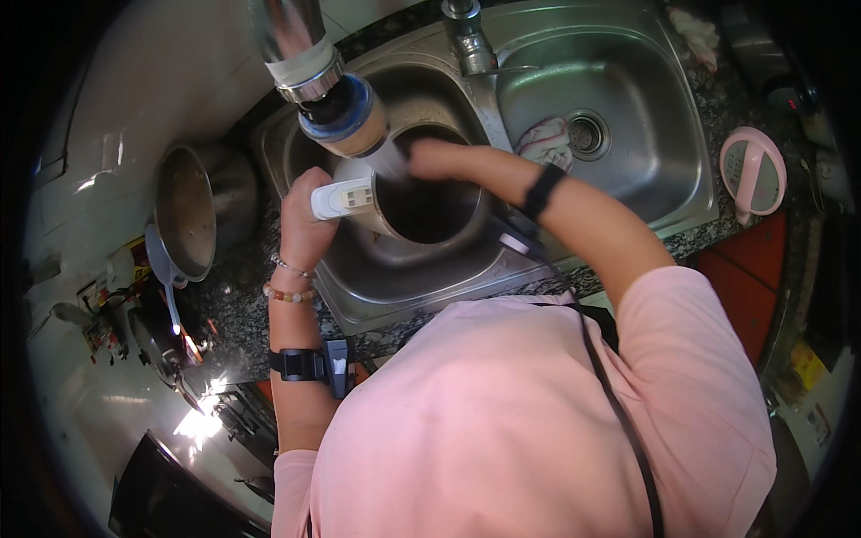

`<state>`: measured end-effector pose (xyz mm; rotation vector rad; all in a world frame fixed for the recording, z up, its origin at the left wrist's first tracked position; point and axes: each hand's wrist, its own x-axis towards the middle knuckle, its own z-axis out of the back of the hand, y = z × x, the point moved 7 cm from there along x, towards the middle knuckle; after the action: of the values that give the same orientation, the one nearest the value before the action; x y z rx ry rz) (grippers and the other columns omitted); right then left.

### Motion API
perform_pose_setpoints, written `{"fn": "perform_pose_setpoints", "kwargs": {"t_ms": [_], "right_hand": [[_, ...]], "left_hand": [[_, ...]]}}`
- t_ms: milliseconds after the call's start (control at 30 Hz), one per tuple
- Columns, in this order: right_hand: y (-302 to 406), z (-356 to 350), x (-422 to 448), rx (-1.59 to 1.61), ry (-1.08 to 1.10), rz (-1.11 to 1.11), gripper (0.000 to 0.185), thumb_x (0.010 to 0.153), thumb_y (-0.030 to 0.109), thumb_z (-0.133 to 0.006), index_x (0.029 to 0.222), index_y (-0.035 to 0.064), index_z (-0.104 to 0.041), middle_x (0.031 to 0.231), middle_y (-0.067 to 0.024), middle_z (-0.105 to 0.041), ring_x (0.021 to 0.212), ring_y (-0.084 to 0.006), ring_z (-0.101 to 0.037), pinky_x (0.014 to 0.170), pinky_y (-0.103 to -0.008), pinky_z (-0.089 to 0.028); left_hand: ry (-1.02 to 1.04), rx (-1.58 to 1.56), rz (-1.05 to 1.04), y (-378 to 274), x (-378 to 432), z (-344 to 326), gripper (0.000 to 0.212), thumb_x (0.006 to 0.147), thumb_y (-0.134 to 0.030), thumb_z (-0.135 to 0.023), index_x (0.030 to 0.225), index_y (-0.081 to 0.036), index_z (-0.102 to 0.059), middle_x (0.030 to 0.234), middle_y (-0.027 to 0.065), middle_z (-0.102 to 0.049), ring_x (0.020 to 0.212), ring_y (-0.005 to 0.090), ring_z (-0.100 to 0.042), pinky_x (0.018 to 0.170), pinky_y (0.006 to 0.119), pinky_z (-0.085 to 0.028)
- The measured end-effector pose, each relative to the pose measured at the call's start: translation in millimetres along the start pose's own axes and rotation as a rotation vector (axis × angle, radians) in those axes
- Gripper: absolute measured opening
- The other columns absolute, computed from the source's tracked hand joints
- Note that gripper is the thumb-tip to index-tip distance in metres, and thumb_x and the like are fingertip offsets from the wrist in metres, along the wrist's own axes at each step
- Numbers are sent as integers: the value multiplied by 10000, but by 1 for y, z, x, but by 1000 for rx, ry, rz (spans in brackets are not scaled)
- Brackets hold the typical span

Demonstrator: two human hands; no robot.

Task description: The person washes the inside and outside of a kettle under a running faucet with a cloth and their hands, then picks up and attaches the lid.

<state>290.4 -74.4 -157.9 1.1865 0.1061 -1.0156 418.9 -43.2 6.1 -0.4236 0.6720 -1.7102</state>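
My left hand (306, 202) is closed around the white handle (342, 198) of a round, dark-bottomed pot (430, 208), which sits tilted in the left basin (377, 276) of a steel double sink. Water sprays into the pot from a faucet head with a blue ring (346, 118). Inside the pot's upper part is my right hand (437, 159); its fingers are blurred and partly hidden by the spray, and whether it holds anything cannot be made out.
A large metal pot (214, 208) stands left of the sink, with a light-blue ladle (161, 262) beside it. The right basin (625, 74) holds a crumpled cloth (546, 142) near the drain. A chrome tap (471, 44) rises between the basins. A pink-rimmed lid-like object (753, 171) lies right of the sink.
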Motion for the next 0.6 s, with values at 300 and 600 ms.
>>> {"fn": "perform_pose_setpoints", "kwargs": {"t_ms": [300, 600], "right_hand": [[-19, 30, -162, 238, -949, 120, 305, 822, 125, -519, 1095, -7, -545, 916, -231, -595, 853, -353, -589, 753, -386, -461], [-3, 12, -119, 339, -530, 67, 354, 824, 182, -501, 1149, 43, -510, 917, -258, -587, 868, -403, -561, 754, -477, -435]], "left_hand": [[-95, 61, 46, -17, -18, 8, 144, 639, 13, -592, 762, -26, -528, 732, 139, -552, 699, 324, -540, 641, 332, -445], [-30, 382, -108, -120, -29, 45, 194, 612, -26, -630, 787, -41, -549, 751, 139, -567, 708, 346, -559, 621, 371, -462]]}}
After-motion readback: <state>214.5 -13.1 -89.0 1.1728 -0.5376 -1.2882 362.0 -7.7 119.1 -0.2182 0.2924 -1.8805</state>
